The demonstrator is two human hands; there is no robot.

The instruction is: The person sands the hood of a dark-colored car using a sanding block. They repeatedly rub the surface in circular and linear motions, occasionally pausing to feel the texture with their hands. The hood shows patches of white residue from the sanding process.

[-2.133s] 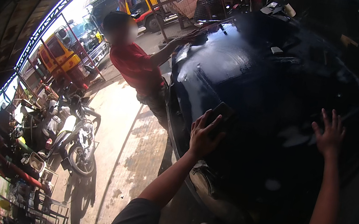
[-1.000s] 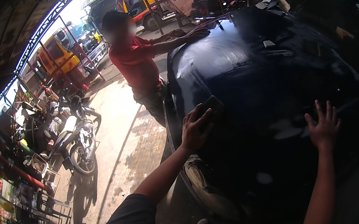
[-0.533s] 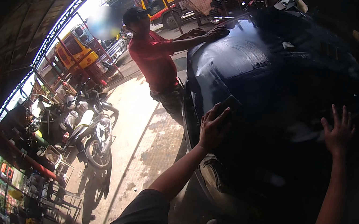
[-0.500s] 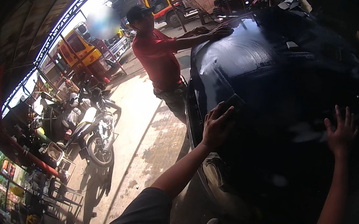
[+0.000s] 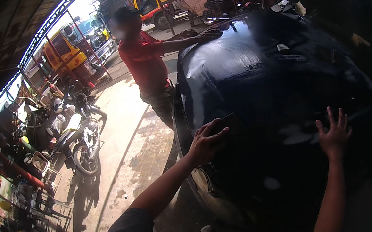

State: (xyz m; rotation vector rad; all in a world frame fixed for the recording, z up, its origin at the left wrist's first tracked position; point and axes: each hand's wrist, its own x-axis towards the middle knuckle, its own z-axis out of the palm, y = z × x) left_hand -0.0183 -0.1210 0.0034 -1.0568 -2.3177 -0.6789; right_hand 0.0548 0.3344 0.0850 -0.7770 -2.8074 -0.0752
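A dark car hood [image 5: 268,95] fills the middle and right, with a wet sheen and pale smears on its far left part. My left hand [image 5: 208,142] is closed on a dark flat block [image 5: 228,119], pressed to the hood near its left front edge. What kind of block it is, the shade hides. To the right, my right hand [image 5: 335,133] lies on the hood with fingers spread and nothing in it. Below my left hand, a headlight [image 5: 202,180] shows at the car's front corner.
Across the hood's left side stands a co-worker in a red shirt [image 5: 143,62], hands [image 5: 209,34] on the hood. A motorcycle [image 5: 88,141] and piled parts stand left on the concrete floor [image 5: 132,156]. Yellow vehicles [image 5: 64,51] are parked beyond.
My left hand has slid a little nearer to me over the hood with the block. My right hand stays in place. The co-worker's head has turned, and the whole view has shifted.
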